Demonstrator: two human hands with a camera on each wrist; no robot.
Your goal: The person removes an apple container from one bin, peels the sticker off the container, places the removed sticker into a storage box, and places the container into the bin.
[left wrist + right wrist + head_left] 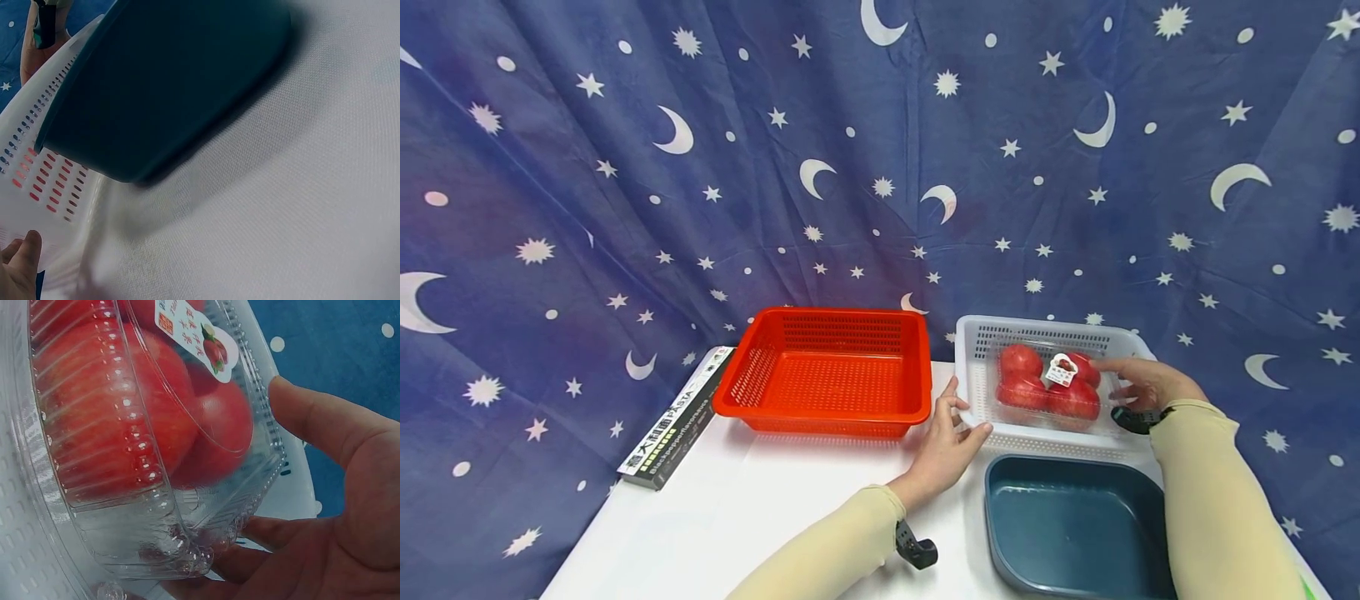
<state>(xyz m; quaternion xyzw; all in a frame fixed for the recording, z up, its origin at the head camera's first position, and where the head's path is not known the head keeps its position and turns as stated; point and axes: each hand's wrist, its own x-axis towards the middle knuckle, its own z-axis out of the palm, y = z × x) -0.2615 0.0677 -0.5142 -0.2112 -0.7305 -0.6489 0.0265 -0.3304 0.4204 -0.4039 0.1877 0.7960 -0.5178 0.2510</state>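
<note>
A blue curtain (850, 100) of moons and stars hangs beyond a person's left hand (946, 442) and right hand (1152, 383), both reaching over a white bench (700, 517). A red basket (838, 379) stands ahead and to the left of the left hand; a white basket (1045, 436) sits between the two hands. Nearer the wearer than either hand, a dark teal tub (1075, 525) rests close to the white basket. Farther out, left of the left hand, a long box (676, 421) lettered PASTA lies beside the red basket. Inside the white basket, just by the right hand's fingers, is a clear plastic pack (1047, 393).

The left hand spreads at the white basket's near left corner, thumb on the near side. The right hand is parted around the pack's right end, thumb by the far edge, fingers low at the corner; whether it bears weight cannot be told. Raised by that end alone, the pack could tip, its red apples (112, 406) shifting and straining the lid. A light left-hand touch might also let the basket skid if the pack snags its wall. A white label (1063, 370) tops the pack.
</note>
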